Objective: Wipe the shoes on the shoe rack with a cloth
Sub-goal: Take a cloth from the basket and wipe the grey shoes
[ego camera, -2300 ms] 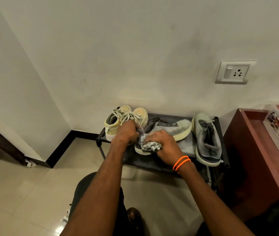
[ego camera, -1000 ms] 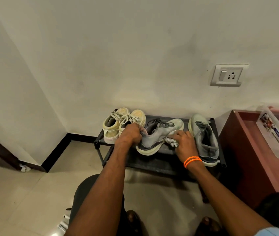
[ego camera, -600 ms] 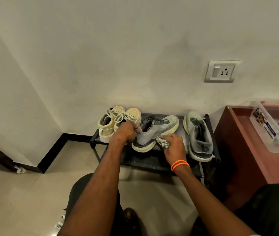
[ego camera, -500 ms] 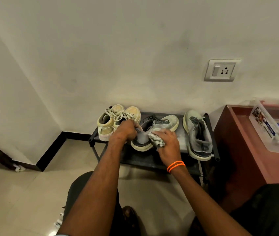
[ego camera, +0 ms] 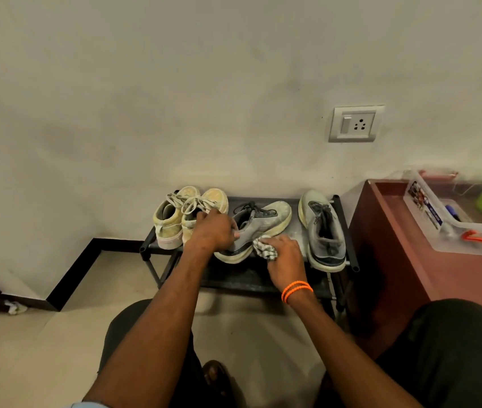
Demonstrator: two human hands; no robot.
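**On the rack's top shelf, cloth down at the sole**

From the head camera, at the centre of the shoe rack (ego camera: 263,278): grey shoe (ego camera: 259,225) tipped on its side, toe toward 1 o'clock. Heel end clamped by the left hand (ego camera: 212,232), fingers curled round the collar. At 4 o'clock of that shoe, the right hand (ego camera: 285,257), fingers bunched tight on a checked cloth (ego camera: 264,250) and pressing it against the pale midsole.

Half a second earlier, held higher against the grey upper; now slid down to the sole's edge. Same hold on the heel throughout.

Judged from that: near flank likely covered, sole rim in progress, far side probably still to come.

Second grey shoe (ego camera: 323,231) upright at 3 o'clock, just beside and not being handled. Yellow pair (ego camera: 175,219) at 9 o'clock, close behind the left hand.
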